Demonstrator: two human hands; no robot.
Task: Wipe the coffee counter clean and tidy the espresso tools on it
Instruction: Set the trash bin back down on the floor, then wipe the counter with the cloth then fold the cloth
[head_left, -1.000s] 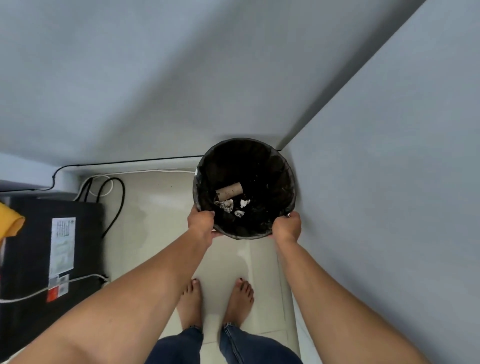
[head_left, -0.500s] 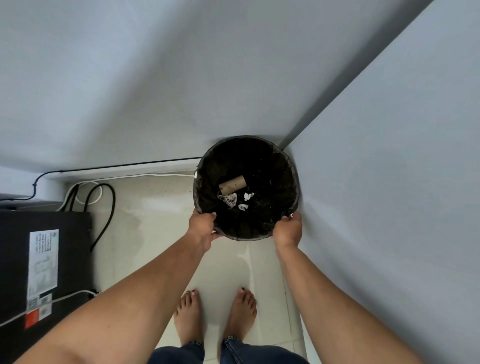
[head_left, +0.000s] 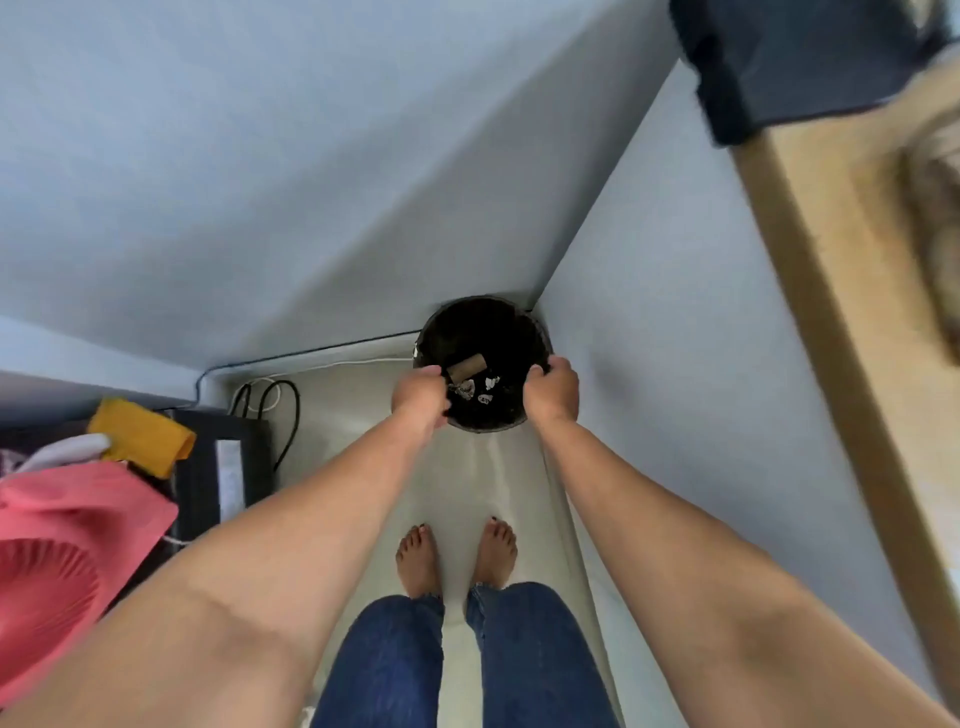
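Note:
A round black waste bin (head_left: 496, 327) sits low in the corner where two pale blue walls meet. Inside it lie a cardboard tube (head_left: 466, 368) and a few white paper scraps (head_left: 480, 389). My left hand (head_left: 420, 397) grips the bin's left rim and my right hand (head_left: 553, 388) grips its right rim, fingers curled over the edge. Both arms reach down and forward. No espresso tools or counter surface are visible apart from a wooden edge at the right.
A wooden counter edge (head_left: 810, 291) runs down the right with dark cloth (head_left: 779, 62) above it. At left stand a black box (head_left: 223, 467), a yellow cloth (head_left: 140, 434), a pink fan (head_left: 57, 571) and cables (head_left: 270, 400). My bare feet (head_left: 457, 558) stand on pale tiles.
The bin now appears farther and lower, down in the corner, with both hands still on its rim. The view has pulled back, showing the pink fan and the wooden counter edge.

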